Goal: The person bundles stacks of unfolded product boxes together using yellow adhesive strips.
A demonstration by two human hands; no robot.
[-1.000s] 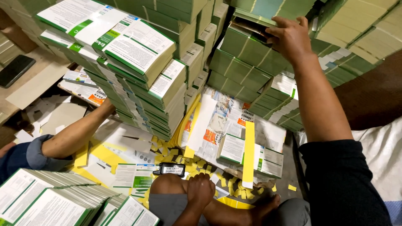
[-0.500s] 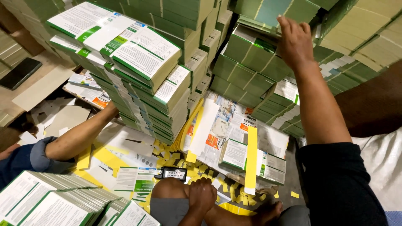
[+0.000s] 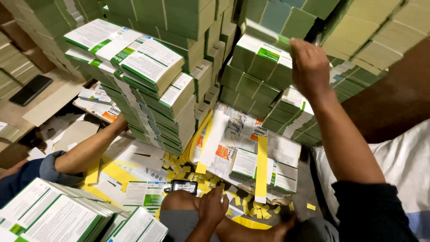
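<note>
**A:** Starting at the left, we see a dark phone [image 3: 31, 89] lying flat on cardboard, out of the way of the paper. Below it a co-worker's arm [image 3: 89, 152] in a blue sleeve reaches to the foot of the leaning pile of white-and-green flat cartons [image 3: 148, 67].

**B:** We guess that arm is steadying the pile, since it tilts. Its hand is hidden behind the bottom cartons.

**A:** In the middle, yellow paper scraps [image 3: 204, 179] litter the floor around a small black device [image 3: 183, 187]. We can't make out what it is.

**B:** Just below it our left hand [image 3: 212, 206] rests on our bent leg with the fingers curled. We cannot tell whether it grips anything.

**A:** Up on the right, our right hand [image 3: 309, 67] is raised to the green carton stack [image 3: 264, 58], which stands on the other bundles against the back.

**B:** The fingers hook over its top edge, closed on it. Their tips are out of sight behind the cartons.

**A:** A white cloth [image 3: 394, 161] is cut off at the far right.
</note>
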